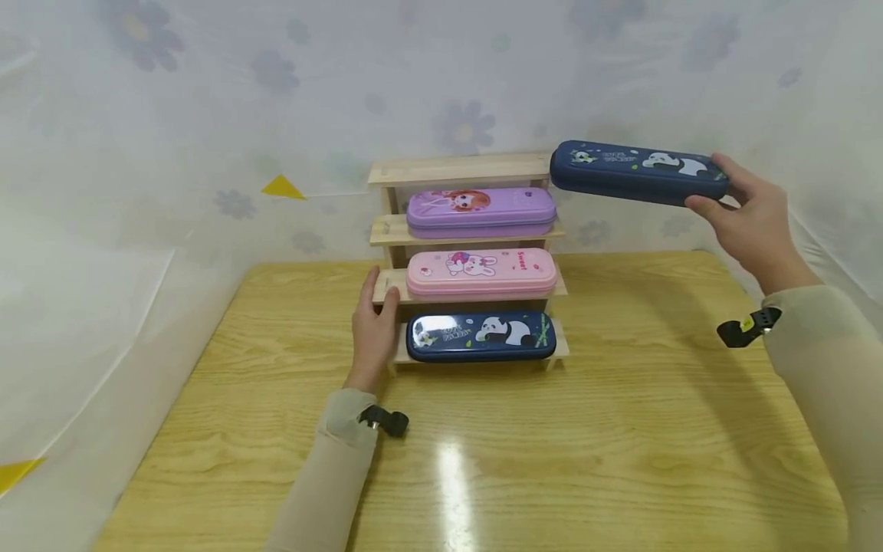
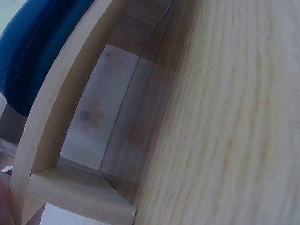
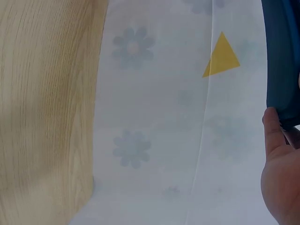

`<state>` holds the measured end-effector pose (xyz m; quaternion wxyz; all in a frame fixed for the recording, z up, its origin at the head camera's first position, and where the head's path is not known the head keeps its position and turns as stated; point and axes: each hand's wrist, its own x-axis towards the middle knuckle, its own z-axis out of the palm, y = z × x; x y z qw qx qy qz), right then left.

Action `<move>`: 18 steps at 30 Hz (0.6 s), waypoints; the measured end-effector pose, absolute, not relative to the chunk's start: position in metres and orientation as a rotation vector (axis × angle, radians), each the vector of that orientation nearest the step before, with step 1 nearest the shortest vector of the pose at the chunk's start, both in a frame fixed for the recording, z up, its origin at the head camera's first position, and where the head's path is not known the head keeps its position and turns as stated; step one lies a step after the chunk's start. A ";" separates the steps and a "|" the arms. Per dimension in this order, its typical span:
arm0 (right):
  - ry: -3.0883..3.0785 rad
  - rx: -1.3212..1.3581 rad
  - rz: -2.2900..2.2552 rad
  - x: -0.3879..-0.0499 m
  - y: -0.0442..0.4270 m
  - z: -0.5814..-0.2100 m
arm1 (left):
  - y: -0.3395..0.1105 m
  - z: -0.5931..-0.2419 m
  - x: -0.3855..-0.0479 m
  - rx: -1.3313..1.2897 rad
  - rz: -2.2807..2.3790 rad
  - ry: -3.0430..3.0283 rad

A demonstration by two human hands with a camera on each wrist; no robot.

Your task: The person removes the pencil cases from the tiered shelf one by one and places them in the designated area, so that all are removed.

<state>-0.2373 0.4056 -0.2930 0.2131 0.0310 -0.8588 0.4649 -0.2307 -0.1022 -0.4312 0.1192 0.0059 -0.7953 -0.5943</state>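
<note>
Labelling: the pink rabbit pencil case bears the word "Sweet" near its right end. The raised navy panda pencil case and the lower navy panda pencil case each carry two lines of pale lettering, too blurred to read with certainty. Quantity: four pencil cases, namely two navy, one pink and one purple.

The four-tier wooden rack stands near the far edge of the desk, about midway between its left and right edges. Three cases lie on it: navy on the lowest tier, pink on the second, and the purple girl-print pencil case on the third.

The right hand grips the raised case by its right end between thumb and fingers, above the desk's far right portion; the case's left end appears beside the top tier, contact indeterminable. The left hand is at the rack's left end by the second tier, fingers extended, thumb narrowly apart. Wrist cameras: two, black
</note>
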 end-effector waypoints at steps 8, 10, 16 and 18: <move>-2.343 0.074 1.280 -0.230 0.418 -0.296 | -0.104 -0.433 -0.233 -0.022 -1.722 -2.300; -2.353 0.065 1.255 -0.229 0.420 -0.297 | -0.104 -0.432 -0.233 -0.023 -1.719 -2.301; -2.401 0.022 1.217 -0.226 0.427 -0.301 | -0.103 -0.432 -0.232 -0.024 -1.708 -2.305; -2.410 0.008 1.221 -0.225 0.429 -0.303 | -0.103 -0.432 -0.232 -0.020 -1.710 -2.306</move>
